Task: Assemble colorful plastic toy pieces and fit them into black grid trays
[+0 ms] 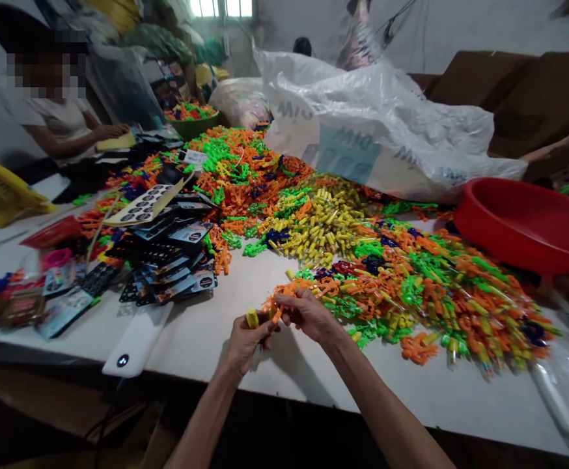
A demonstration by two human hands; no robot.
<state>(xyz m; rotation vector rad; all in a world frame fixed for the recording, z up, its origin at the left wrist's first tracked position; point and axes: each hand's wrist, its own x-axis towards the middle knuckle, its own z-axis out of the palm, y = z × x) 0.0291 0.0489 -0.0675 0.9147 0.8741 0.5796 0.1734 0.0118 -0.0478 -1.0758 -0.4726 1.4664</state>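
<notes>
Close to the table's front edge, my left hand [251, 339] is closed around a small yellow plastic tube [252, 318], whose end sticks up past the thumb. My right hand [308, 315] pinches an orange plastic toy figure [284, 296] just to the right of it. Figure and tube are close together between the hands; whether they are joined I cannot tell. Beyond my fingers lies a heap of yellow tubes [323, 225]. To the right spreads a pile of orange and green figures [426, 273], many with yellow tubes and clear wrap among them.
Stacked black and blue cards [181, 260] stand left, with a sticker sheet [142, 205] on top. A white power bank [135, 342] lies at the front edge. A red basin [528, 221] and a white plastic sack [377, 124] bound the pile. A co-worker [64, 124] sits far left.
</notes>
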